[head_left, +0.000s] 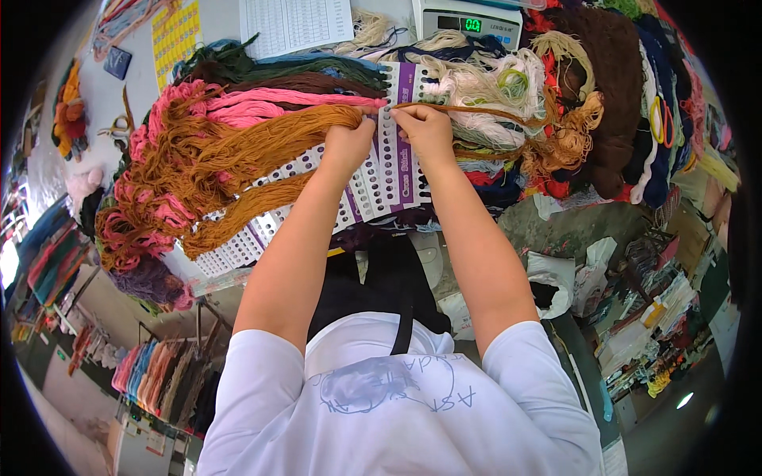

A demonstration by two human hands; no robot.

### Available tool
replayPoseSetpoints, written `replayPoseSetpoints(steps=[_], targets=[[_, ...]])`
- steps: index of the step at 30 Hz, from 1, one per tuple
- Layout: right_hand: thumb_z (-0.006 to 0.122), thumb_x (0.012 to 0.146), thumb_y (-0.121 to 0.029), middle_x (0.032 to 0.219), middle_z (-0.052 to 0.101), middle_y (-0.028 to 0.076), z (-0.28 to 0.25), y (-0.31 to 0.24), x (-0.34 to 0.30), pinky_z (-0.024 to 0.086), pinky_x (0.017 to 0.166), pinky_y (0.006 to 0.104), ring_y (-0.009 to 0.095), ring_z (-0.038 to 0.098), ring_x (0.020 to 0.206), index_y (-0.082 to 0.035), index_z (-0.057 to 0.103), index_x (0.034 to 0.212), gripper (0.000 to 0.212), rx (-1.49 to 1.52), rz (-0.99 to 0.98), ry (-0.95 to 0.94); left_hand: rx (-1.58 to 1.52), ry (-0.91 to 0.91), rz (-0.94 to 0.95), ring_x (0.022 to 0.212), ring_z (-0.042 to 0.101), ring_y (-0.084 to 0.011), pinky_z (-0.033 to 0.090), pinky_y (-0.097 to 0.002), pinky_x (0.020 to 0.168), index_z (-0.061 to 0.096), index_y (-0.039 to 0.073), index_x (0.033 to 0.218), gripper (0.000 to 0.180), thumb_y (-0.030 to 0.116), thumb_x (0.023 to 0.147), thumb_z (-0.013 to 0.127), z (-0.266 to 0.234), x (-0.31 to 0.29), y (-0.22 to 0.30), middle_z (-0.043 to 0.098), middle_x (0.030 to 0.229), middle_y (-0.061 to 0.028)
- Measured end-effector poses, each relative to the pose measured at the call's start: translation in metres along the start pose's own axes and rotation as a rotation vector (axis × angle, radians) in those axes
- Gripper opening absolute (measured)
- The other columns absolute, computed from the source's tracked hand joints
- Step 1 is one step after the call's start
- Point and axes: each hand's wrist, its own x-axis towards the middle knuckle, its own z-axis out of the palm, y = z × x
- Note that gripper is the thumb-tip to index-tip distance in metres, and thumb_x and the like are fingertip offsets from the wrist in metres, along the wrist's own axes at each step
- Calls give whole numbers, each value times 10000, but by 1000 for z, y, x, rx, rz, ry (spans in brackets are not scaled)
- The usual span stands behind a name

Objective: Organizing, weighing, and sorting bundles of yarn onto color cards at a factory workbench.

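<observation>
A long bundle of golden-brown embroidery thread (262, 139) lies across the table to my left. My left hand (352, 145) is closed around its end, beside a white and purple punched thread card (403, 155). At the upper part of this card, my right hand (426, 131) pinches finger and thumb together near the edge holes. A brown strand (492, 116) runs rightward from behind the right fingers; the exact grip point is partly hidden. Just above my left hand, pink thread (305, 97) reaches the same card. More punched cards (278, 214) lie under the brown bundle.
A digital scale (468, 22) stands at the back, beside a printed sheet (295, 28). White, red and dark brown thread (627, 87) is heaped to the right. Scissors (119, 125) lie at the far left. A white bag (552, 282) stands below the table's right side.
</observation>
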Motion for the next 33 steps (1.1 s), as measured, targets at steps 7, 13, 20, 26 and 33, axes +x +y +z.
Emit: replayPoseSetpoints(steps=[7,13,20,26,33], targets=[[686,738,-155,657,634,44,8,-7,4,449,533,258,142,595,572,-36,669,768,124,-229,-10,138,-195,74,-397,458,422,-90,330,-252,425,596,40,738,180,191,834,576,13,14,12,479,564,4],[645,758,-150,790,620,56,8,-11,-19,473,583,312,232,613,648,-74,661,815,96,-592,-434,152,-160,-18,-328,448,391,-111,302,-271,416,582,35,676,242,231,790,668,2,13,11,470,556,-11],[629,757,-98,853,606,63,-6,-2,-25,482,600,316,242,615,704,-64,653,890,140,-364,-514,-30,-51,45,-287,477,416,-109,345,-281,437,615,21,724,196,200,772,679,4,3,15,482,571,-6],[608,737,-77,908,557,67,-23,-16,-21,492,621,391,281,599,720,-131,521,1141,416,-645,-583,-36,-89,379,51,517,483,-118,414,-275,472,612,42,914,173,120,783,531,-44,-5,9,529,627,-30],[651,658,-113,904,534,21,-32,-36,-15,414,753,388,240,486,978,-132,604,800,151,-1088,-828,94,-1029,91,-32,752,597,-262,471,-419,833,513,5,925,163,145,919,430,-64,-37,32,575,751,-113]])
